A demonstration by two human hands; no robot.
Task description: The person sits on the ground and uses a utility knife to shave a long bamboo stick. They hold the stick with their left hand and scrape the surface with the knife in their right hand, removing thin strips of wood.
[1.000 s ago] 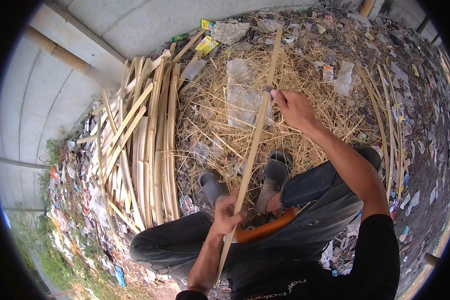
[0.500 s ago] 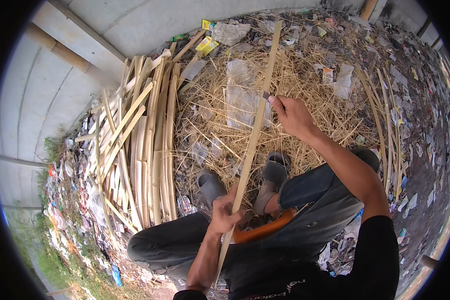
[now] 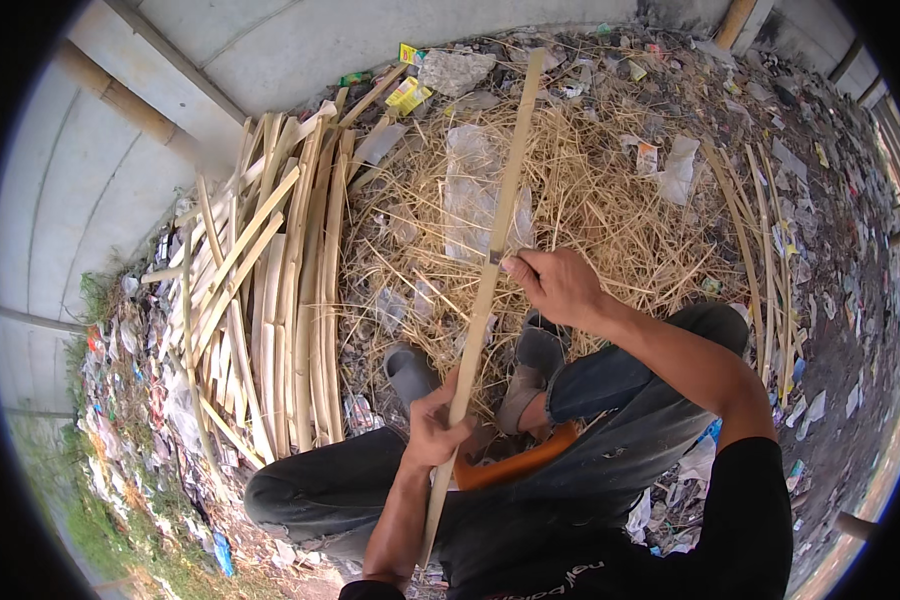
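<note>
Bamboo strip: long, flat and pale, slanting from the top centre of the frame down to the lower centre, its top end over the littered ground and its lower end in front of the black shirt.
Left hand: lower centre of the frame, closed around the lower part of the strip, thumb across its face.
Right hand: centre of the frame, just right of the strip, fingers curled in, thumb and fingers pinching a small dark piece; how the hidden fingertips sit, I cannot tell.
Dark piece: lies across the strip, touching it, near the middle of its length.
Orange curved object: lower centre, between the legs, partly covered; its kind is unclear.
Shoes: grey, one on each side of the strip.
Shavings: straw-coloured, spread loosely over the upper centre, around a clear plastic sheet.
Bamboo pile: left of centre, many split lengths stacked roughly lengthwise, some crossing at a slant.
Thin strips: right side, a few lying on the ground.
Wall: grey panels, upper left.
</note>
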